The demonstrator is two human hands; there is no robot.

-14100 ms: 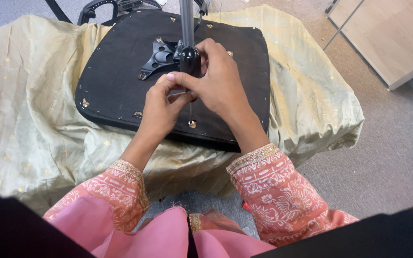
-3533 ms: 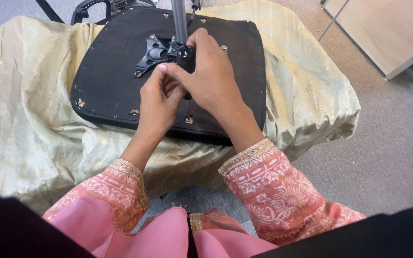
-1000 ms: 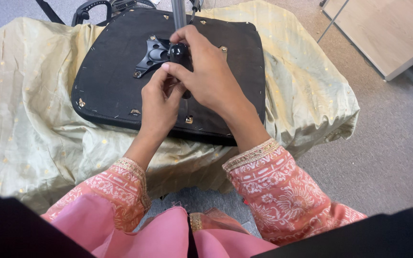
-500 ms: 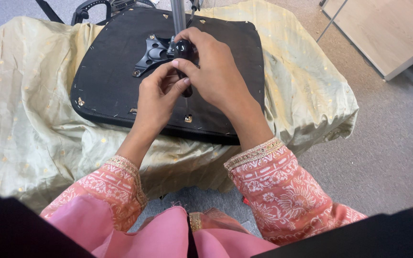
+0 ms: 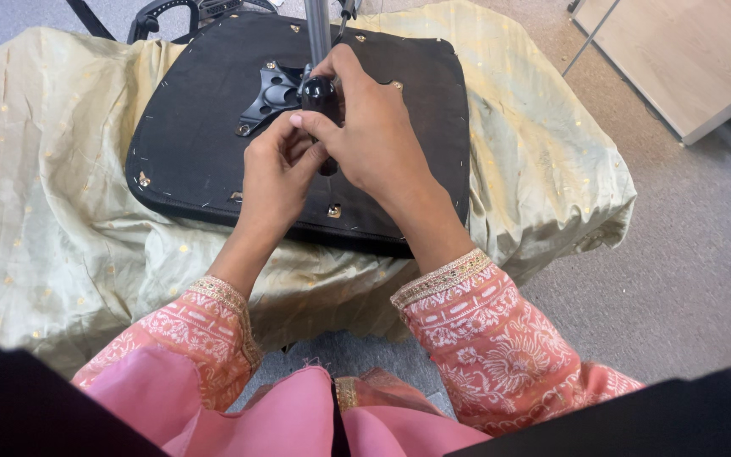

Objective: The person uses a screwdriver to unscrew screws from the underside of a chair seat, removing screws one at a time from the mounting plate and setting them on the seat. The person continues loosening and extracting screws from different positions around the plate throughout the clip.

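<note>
An upturned black chair seat [image 5: 196,144] lies on a pale green-gold cloth. A black metal mounting plate [image 5: 271,91] is fixed at its middle, and a grey metal post [image 5: 318,30] rises from it. My right hand [image 5: 374,140] wraps around a black rounded tool handle [image 5: 321,93] held upright beside the post. My left hand [image 5: 277,173] sits just below, its fingers pressed against the same handle. The tool's tip is hidden behind my fingers.
The pale green-gold cloth [image 5: 52,220] drapes over a low support. Brass-coloured fasteners [image 5: 332,210] dot the seat's edge. A light wooden panel [image 5: 687,59] lies on the grey carpet [image 5: 687,254] at the upper right. A black chair part [image 5: 171,10] sits behind the seat.
Both hands have stayed at the handle by the post, shifting grip slightly; my right hand's fingers have turned around the handle. The seat has not moved.
</note>
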